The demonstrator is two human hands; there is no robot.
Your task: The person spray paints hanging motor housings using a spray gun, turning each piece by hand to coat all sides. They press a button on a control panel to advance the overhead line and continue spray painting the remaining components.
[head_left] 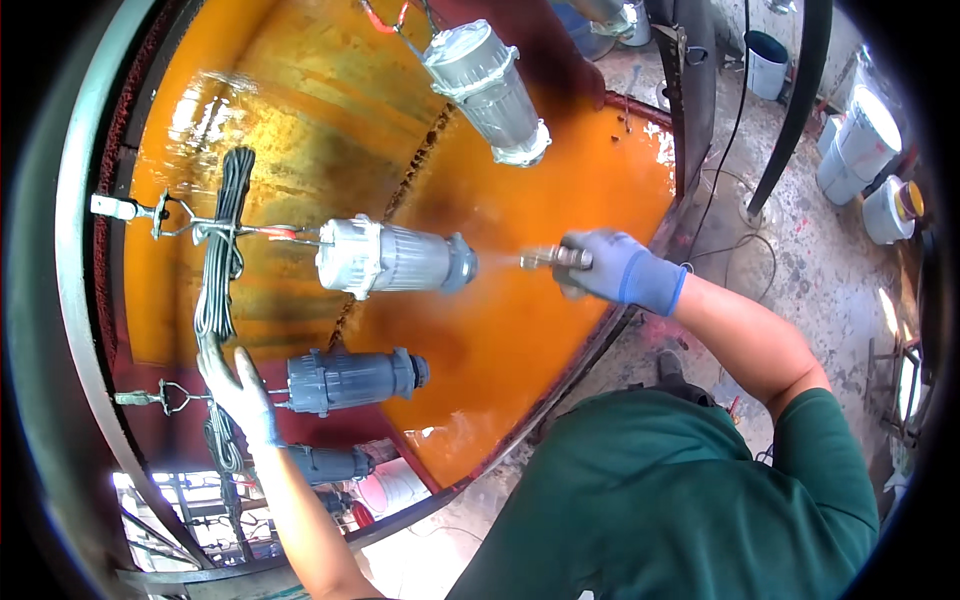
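My right hand (pixel 610 268), in a grey-blue glove, is closed around a metal spray gun (pixel 555 258). Pale mist spreads from its nozzle onto the lower end of a silver-coated, ribbed motor-like housing (pixel 395 257), which hangs from a wire hook. A coiled bundle of dark cable (pixel 222 260) is tied at that hook. At the bundle's lower end is my gloved left hand (pixel 238 392), thumb and fingers apart, seemingly touching the cable. Beside it hangs a dark grey housing (pixel 355 382) of the same shape. Another silver one (pixel 488 92) hangs farther away.
An orange, wet-looking booth surface (pixel 480 370) lies behind the housings, with a dark red rim. Another dark housing (pixel 325 464) hangs at lower left. A curved metal rail (pixel 75 230) runs along the left. White buckets (pixel 860 145) and a loose hose (pixel 735 130) are at right.
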